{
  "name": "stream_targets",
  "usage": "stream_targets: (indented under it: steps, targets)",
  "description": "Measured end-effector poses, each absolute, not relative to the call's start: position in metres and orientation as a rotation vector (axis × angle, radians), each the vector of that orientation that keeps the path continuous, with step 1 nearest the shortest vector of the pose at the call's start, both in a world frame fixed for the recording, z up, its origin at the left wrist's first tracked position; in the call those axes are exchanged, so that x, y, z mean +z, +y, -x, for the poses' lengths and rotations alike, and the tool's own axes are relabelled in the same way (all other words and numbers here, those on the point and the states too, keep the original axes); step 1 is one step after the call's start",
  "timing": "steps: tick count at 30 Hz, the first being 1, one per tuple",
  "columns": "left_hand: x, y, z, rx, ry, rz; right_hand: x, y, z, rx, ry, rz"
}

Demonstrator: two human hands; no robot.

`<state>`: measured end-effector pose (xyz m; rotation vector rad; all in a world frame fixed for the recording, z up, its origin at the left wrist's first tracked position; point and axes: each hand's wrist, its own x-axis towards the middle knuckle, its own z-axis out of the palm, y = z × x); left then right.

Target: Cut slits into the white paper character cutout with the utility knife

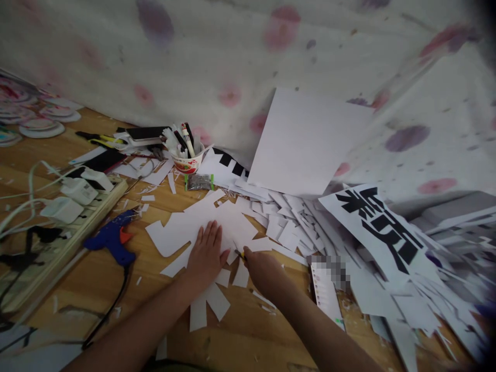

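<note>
My left hand (pixel 206 253) lies flat with its fingers stretched out, pressing down on a white paper cut-out (pixel 217 219) on the wooden floor. Just right of it, my right hand (pixel 260 267) is closed in a fist round a small cutting tool (pixel 241 253) whose yellow and dark tip shows at the paper's edge. Loose white paper offcuts (pixel 209 305) lie around and under both hands.
A blue glue gun (pixel 112 238) lies at the left beside a power strip with white plugs (pixel 70 199). A cup of pens (pixel 188 157) stands behind. A large white sheet (pixel 306 142) leans on spotted cloth. Piled scraps and black-lettered sheets (pixel 380 227) fill the right.
</note>
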<state>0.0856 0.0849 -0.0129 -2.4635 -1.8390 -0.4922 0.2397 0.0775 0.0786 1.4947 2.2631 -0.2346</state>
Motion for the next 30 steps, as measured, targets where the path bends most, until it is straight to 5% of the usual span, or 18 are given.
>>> stream_targets:
  steps: [30]
  targets:
    - [-0.007, 0.086, -0.083, -0.403, -1.938, 2.553, 0.080, 0.074, -0.243, -0.381, 2.200, -1.525]
